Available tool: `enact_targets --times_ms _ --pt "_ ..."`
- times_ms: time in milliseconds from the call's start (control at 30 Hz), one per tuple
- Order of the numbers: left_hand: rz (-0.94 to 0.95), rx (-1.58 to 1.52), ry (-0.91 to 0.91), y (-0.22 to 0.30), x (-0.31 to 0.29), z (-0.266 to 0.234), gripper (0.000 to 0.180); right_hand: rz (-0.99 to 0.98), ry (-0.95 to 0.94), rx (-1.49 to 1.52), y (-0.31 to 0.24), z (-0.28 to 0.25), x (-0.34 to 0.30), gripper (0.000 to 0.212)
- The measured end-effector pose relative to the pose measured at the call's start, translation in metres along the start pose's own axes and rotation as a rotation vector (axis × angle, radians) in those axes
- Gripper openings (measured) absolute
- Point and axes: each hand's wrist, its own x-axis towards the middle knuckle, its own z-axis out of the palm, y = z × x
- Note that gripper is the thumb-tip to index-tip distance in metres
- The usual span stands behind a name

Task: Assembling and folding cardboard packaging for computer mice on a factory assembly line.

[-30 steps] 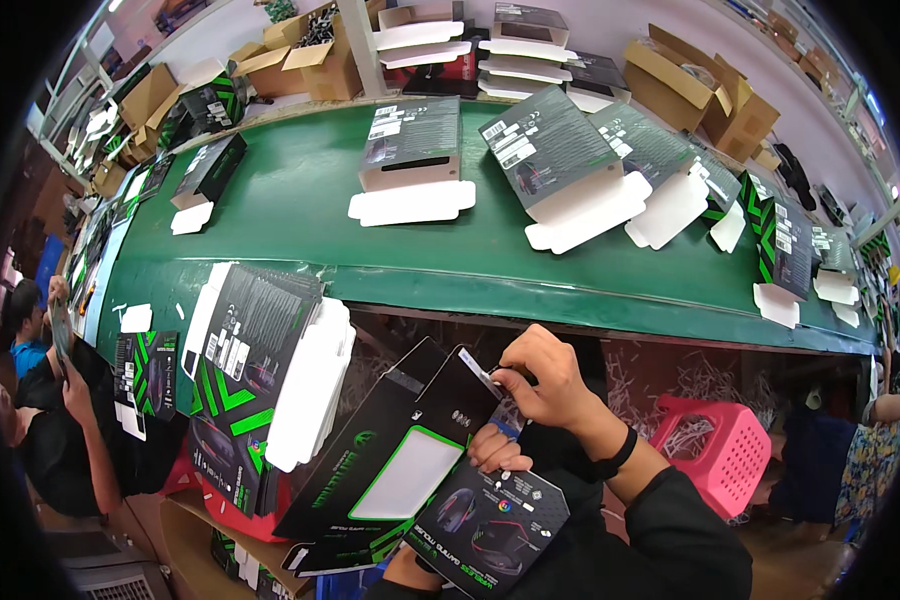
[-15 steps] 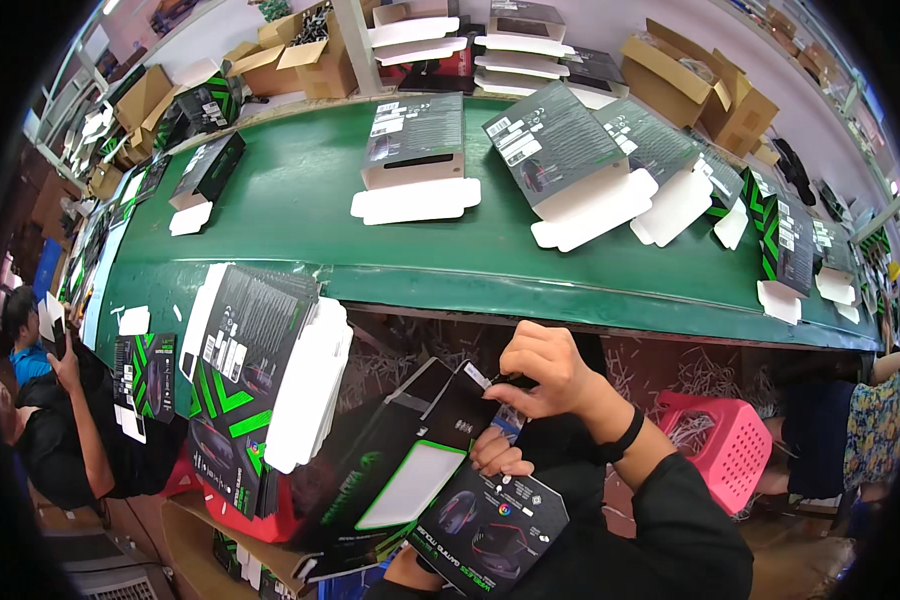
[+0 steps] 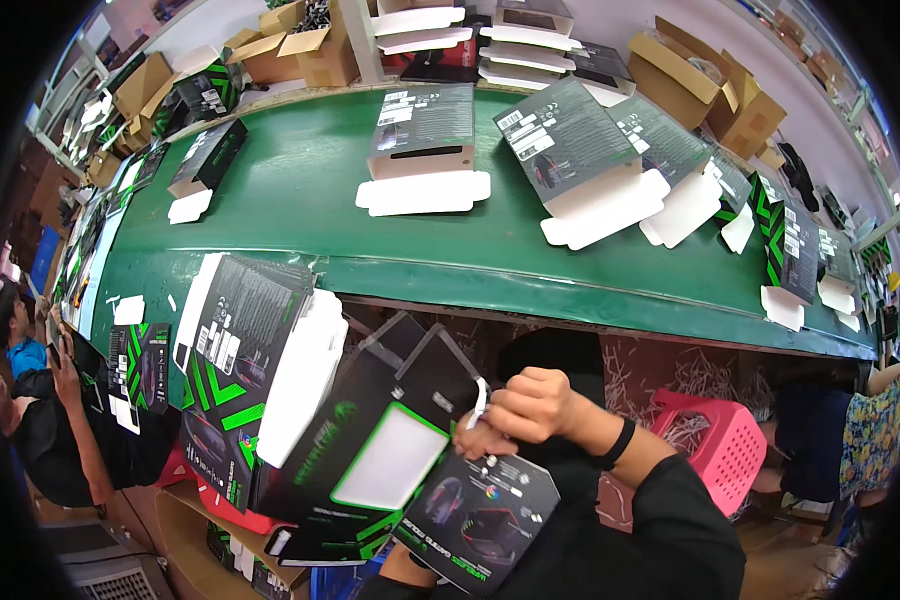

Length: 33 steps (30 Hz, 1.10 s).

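Note:
A partly unfolded black carton (image 3: pixel 315 470) with green print and a green-framed pale window is tilted across my lap. Its panel with mouse pictures hangs over my left forearm. My left hand (image 3: pixel 483 438) reaches up from behind that panel, fingers curled over its upper edge and closed on the carton. Right beside it, my right hand (image 3: pixel 532 403) is closed in a pinch at the carton's upper edge, where a narrow white strip (image 3: pixel 479 402) shows. Its fingertips are partly hidden. To the left leans a stack of flattened cartons (image 3: pixel 240 340) with white flaps.
Along the green bench (image 3: pixel 300 180) lie several grey-black cartons (image 3: pixel 425 125) with white flaps out. Brown cardboard boxes (image 3: pixel 675 70) stand behind. A pink plastic stool (image 3: pixel 715 450) is at right amid paper shreds. A co-worker (image 3: pixel 80 430) sits at left; another person's floral clothing (image 3: pixel 875 430) shows at right.
The carton has tilted more upright and shifted left, its end flaps spreading at the top. My right hand has dropped slightly, closer to my left hand.

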Motion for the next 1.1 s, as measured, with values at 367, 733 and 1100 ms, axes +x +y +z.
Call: enact_targets --times_ms 367,733,1100 --pt "-1.292 -1.174 0.206 -0.065 -0.044 -0.081 0.034 1.411 -0.676 -0.021 -0.015 0.019 -0.075 0.024" --pt "-0.926 -0.772 -0.139 -0.064 -0.004 -0.094 0.032 0.813 -0.358 0.223 -0.028 0.001 0.020 0.037" --pt "-0.872 -0.070 -0.418 0.020 -0.003 -0.076 0.129 0.873 -0.182 0.293 -0.054 0.022 0.023 0.034"
